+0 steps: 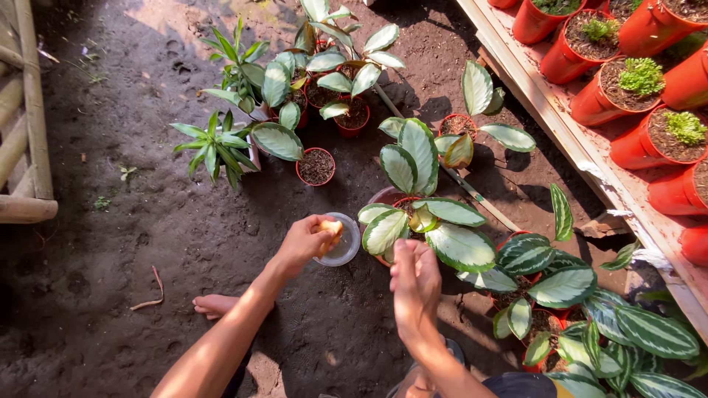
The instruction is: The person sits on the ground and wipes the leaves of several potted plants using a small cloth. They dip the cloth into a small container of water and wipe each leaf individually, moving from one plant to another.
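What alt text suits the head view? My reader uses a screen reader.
Seen from above, a person's left hand holds a small clear cup and the right hand hovers beside a potted plant with green-and-white leaves, on bare soil. Red pots line a wooden shelf.

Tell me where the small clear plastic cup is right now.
In the head view, the small clear plastic cup sits just left of centre, held by the left hand over the bare soil, beside the red-potted variegated leafy plant.

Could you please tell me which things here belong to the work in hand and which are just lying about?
In use: left hand holding a clear cup; right hand at the potted plant.

Lying about: red pots on the wooden shelf; stick; bamboo frame.
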